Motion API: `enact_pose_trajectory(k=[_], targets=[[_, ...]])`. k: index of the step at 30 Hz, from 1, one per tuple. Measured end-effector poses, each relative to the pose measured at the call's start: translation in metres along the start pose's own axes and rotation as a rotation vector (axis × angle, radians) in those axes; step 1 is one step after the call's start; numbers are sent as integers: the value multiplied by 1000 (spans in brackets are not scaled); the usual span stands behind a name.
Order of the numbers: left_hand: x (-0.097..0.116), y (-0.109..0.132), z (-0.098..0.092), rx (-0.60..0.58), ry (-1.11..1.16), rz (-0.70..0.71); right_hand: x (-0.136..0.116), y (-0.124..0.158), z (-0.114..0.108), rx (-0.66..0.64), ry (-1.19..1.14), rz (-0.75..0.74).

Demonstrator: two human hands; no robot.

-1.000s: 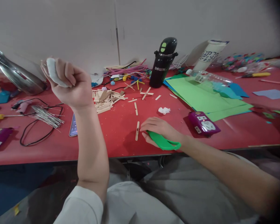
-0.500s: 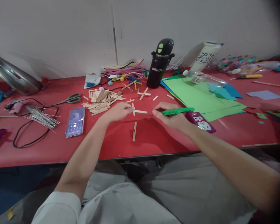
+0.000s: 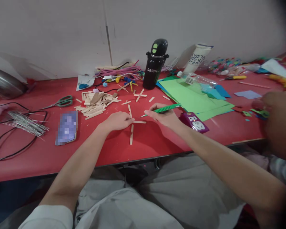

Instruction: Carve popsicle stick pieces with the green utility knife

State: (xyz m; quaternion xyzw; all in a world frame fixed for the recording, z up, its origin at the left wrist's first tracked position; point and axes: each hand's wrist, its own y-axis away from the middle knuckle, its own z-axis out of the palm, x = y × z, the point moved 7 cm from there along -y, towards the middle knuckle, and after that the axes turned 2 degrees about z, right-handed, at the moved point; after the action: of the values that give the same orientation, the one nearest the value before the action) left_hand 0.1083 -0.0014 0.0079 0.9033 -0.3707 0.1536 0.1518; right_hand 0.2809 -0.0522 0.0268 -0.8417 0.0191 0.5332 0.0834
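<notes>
My left hand [image 3: 119, 121] is closed, thumb and finger pinched at the left end of a craft stick [image 3: 140, 122] lying crosswise on the red table. A second craft stick [image 3: 130, 110] points away from those fingertips, and a third craft stick [image 3: 131, 135], with a small dark mark in it, lies just nearer to me. My right hand [image 3: 162, 115] grips a green craft knife [image 3: 168, 108] like a pen. Its thin blade points left, a little above the crosswise stick and apart from it.
A craft stick pile [image 3: 95, 103], scissors [image 3: 64, 101] and a phone [image 3: 67, 128] lie left. Behind stands a black bottle [image 3: 153, 68]. Green paper sheets [image 3: 183, 92] and a purple case [image 3: 195, 122] are right. Another person's blurred hand [image 3: 280, 124] reaches in at far right.
The view has shifted to the right. My left hand and the crosswise stick have come nearer to me, towards the marked stick. Another person's hand has appeared at the right.
</notes>
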Motion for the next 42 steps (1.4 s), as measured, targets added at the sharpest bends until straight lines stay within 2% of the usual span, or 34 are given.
enact_pose_trajectory(k=[3,7,10,15,23,28,42], targets=[[2,1,1,-14,-42,-19,3,1,1,9,-4,21],[4,2,1,-23,-79,-42,2,2,-1,53,4,-30],[4,2,1,-13,-94,-36,-3,3,4,-8,86,-70],[0,0,4,-1,-93,-54,-8,4,17,-97,154,-239],[4,0,1,-1,-130,-80,10,12,39,-107,-14,-164],[7,0,0,-18,-116,-89,16,13,39,-48,-98,-129],[7,1,-1,-5,-169,-103,17,11,40,-74,-130,-177]])
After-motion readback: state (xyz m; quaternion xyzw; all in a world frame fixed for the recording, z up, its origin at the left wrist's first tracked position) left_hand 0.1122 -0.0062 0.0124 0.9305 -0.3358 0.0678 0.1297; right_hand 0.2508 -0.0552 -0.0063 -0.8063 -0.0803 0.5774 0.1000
